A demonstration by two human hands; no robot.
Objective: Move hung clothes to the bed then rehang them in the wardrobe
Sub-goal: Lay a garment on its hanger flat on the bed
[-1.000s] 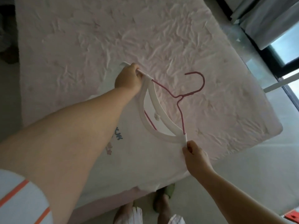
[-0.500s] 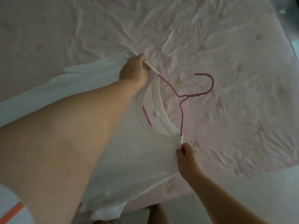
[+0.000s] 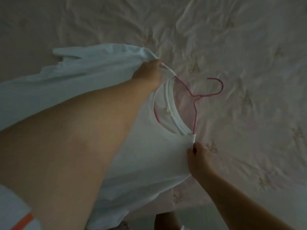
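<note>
A white T-shirt (image 3: 149, 156) hangs on a pink wire hanger (image 3: 195, 103) over the bed (image 3: 249, 80). The hanger's hook sticks out of the neck opening and points to the right. My left hand (image 3: 147, 74) grips the far shoulder of the shirt where the hanger's end lies under the cloth. My right hand (image 3: 198, 158) pinches the near shoulder just below the hanger's other end. One sleeve (image 3: 93, 58) spreads out to the left over the sheet. My left forearm hides much of the shirt's body.
The bed carries a crumpled pale pink sheet with a faint flower print. Its near edge runs along the bottom right, with floor (image 3: 204, 213) below it. My feet (image 3: 166, 221) stand at that edge.
The view has closed in on the bed and dropped lower. Both hands keep their hold on the shoulders, and the shirt's left sleeve has spread further out across the sheet.
</note>
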